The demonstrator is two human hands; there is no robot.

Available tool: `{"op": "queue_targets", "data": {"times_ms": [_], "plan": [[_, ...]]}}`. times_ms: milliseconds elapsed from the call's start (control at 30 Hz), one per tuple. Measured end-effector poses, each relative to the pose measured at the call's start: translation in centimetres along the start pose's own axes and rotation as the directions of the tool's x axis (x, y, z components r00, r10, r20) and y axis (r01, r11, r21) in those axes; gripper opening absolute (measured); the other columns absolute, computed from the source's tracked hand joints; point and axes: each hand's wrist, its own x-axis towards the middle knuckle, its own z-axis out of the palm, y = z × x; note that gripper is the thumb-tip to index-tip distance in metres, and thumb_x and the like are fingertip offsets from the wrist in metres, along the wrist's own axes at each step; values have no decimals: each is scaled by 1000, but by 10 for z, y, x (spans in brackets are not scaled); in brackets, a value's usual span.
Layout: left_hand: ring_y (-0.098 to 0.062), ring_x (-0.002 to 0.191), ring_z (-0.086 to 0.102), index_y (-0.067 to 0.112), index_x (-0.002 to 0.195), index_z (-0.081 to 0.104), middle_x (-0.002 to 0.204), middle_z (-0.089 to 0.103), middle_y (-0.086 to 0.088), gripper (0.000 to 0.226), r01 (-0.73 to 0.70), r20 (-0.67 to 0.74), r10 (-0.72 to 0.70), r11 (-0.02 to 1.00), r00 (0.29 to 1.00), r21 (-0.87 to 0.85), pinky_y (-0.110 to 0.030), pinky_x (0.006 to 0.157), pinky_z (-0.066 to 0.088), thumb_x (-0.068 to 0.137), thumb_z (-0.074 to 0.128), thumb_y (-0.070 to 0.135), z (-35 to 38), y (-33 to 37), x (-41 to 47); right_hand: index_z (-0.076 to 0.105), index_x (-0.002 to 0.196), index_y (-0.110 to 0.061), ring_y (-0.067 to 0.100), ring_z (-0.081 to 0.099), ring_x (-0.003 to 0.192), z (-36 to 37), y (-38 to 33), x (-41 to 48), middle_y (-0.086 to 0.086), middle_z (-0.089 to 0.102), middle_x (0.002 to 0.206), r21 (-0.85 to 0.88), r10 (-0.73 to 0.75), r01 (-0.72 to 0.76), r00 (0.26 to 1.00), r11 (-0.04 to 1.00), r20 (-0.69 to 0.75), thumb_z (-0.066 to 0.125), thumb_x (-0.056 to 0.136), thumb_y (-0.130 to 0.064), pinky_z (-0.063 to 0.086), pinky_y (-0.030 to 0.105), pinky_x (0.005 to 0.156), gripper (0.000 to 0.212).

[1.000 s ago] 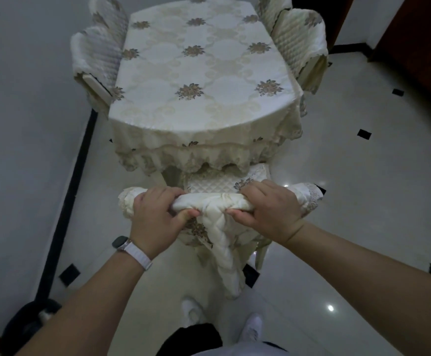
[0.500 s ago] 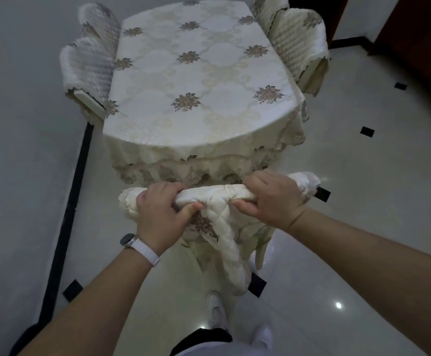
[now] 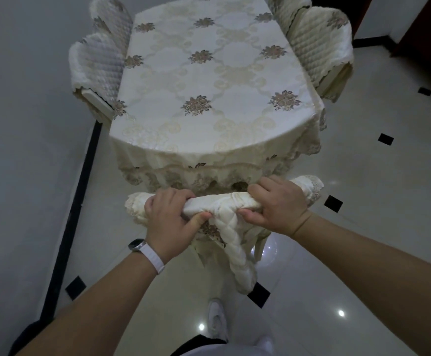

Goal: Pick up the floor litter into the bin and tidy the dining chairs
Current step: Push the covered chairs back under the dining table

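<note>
The surface (image 3: 209, 80) stands mid-room under a cream tablecloth (image 3: 235, 160) with floral motifs, whose scalloped hem hangs over the near end. One pair of quilt-covered chairs (image 3: 99, 65) stands tucked against it at 10 o'clock, and a second pair (image 3: 319, 44) at 2 o'clock. The dining chair (image 3: 224, 204) in hand stands at the surface's 6 o'clock end. Its covered top rail is just beside the hanging hem and its seat is hidden. The left hand (image 3: 169, 219) has its grip curled over the rail's left part, thumb beneath. The right hand (image 3: 278, 204) has its grip wrapped round the right part in the same way. A white wristband (image 3: 149, 255) sits on the left wrist. The floor (image 3: 388, 227) is glossy pale tile with small black insets (image 3: 333, 203). A black border strip (image 3: 81, 188) runs along the plain wall (image 3: 29, 124) at 9 o'clock. A dark door (image 3: 427, 21) shows at 1 o'clock and a white shoe (image 3: 218, 319) at 6 o'clock.
</note>
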Motion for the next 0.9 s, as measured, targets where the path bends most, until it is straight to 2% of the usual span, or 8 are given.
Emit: {"op": "queue_targets", "data": {"times_ms": [100, 200, 300, 433, 500, 567, 733, 900], "plan": [[-24, 87, 52, 21, 93, 63, 88, 57, 3, 54, 10, 5, -10, 1000, 1000, 5, -44, 85, 35, 81, 49, 71, 6, 0, 6, 64, 74, -13, 21, 50, 58, 2, 7, 4, 3, 54, 67, 7, 0, 0, 1000, 1000, 19, 35, 93, -69, 25, 25, 52, 65], [-22, 87, 51, 23, 94, 61, 89, 56, 4, 58, -7, 33, 8, 1000, 999, -5, -44, 84, 36, 83, 43, 77, 13, -7, 5, 65, 75, -13, 22, 49, 58, 7, 9, -1, 3, 55, 68, 34, -3, 2, 999, 999, 37, 35, 93, -69, 29, 26, 50, 66], [-24, 87, 51, 21, 95, 63, 88, 53, 6, 54, -21, 81, 21, 1000, 996, -2, -41, 81, 33, 80, 51, 72, 25, -20, -4, 63, 74, -13, 22, 48, 58, 21, 4, -18, 4, 53, 68, 64, -12, 7, 997, 998, 82, 37, 93, -68, 31, 26, 49, 64], [-22, 88, 48, 20, 95, 64, 88, 57, 2, 65, -25, 99, 23, 1000, 995, 14, -37, 80, 31, 82, 42, 80, 49, -25, -21, 62, 77, -12, 23, 47, 61, 36, 9, -46, 5, 51, 71, 58, -23, 13, 985, 998, 173, 50, 87, -67, 36, 29, 47, 58], [-20, 89, 48, 20, 95, 63, 89, 58, 1, 62, -34, 103, 34, 999, 994, 5, -40, 81, 34, 81, 46, 78, 58, -22, -26, 62, 80, -11, 25, 48, 61, 35, 14, -54, 6, 50, 73, 64, -32, 18, 975, 998, 222, 54, 84, -65, 36, 30, 49, 55], [-22, 90, 49, 19, 95, 63, 91, 59, 1, 58, -40, 97, 39, 999, 995, 4, -41, 82, 35, 80, 51, 74, 61, -21, -28, 63, 82, -11, 25, 48, 61, 34, 18, -58, 6, 51, 74, 60, -35, 21, 969, 998, 244, 53, 83, -65, 35, 30, 50, 55], [-20, 90, 46, 21, 96, 62, 91, 58, 1, 60, -40, 99, 39, 999, 994, 13, -35, 82, 28, 83, 45, 77, 57, -18, -26, 61, 82, -12, 25, 48, 63, 33, 18, -55, 6, 51, 75, 60, -29, 11, 955, 998, 295, 51, 84, -66, 36, 31, 53, 55], [-22, 91, 49, 24, 102, 63, 93, 57, 2, 49, -25, 186, 18, 999, 982, 34, -36, 83, 28, 81, 52, 67, 48, -14, -25, 63, 85, -12, 24, 48, 65, 20, 14, -48, 5, 53, 77, 41, -25, 10, 915, 999, 403, 43, 87, -66, 28, 28, 61, 57]]}}
